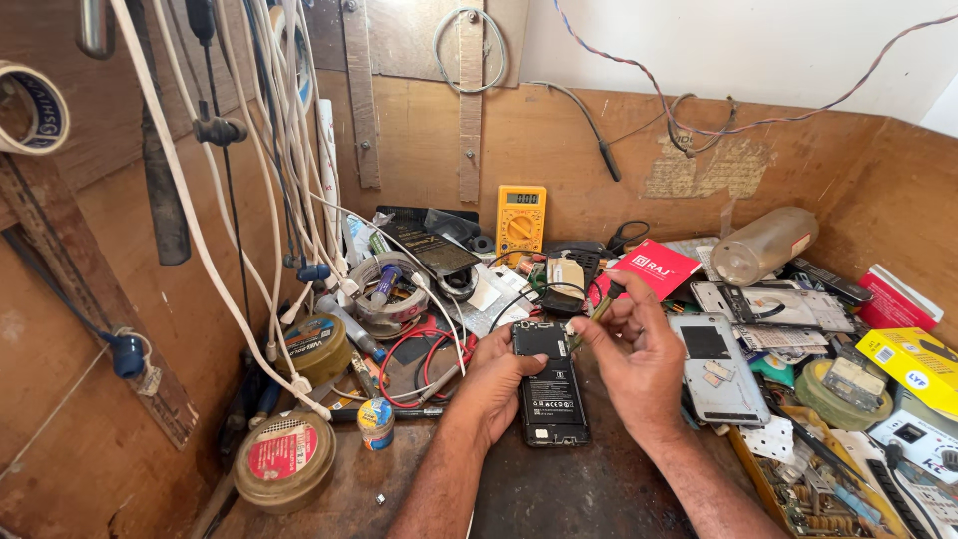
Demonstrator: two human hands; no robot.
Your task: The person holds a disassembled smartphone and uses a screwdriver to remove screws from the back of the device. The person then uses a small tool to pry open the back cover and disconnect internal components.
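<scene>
While the left hand [496,384] grips the left edge of an opened black phone [549,384] lying back-up on the dark bench [599,489] at lower centre of the frame, the right hand [639,359] pinches a thin screwdriver [597,312] whose tip meets the phone's top corner. Behind them, at centre, a yellow meter [521,220] leans on the wooden wall. A round brass tin [286,459] sits lower left, and a clear bottle [763,245] lies upper right.

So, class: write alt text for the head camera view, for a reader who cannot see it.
Left hand steadies an opened black phone on a cluttered wooden workbench, while the right hand holds a thin tool at its top edge. A yellow multimeter stands behind.
</scene>
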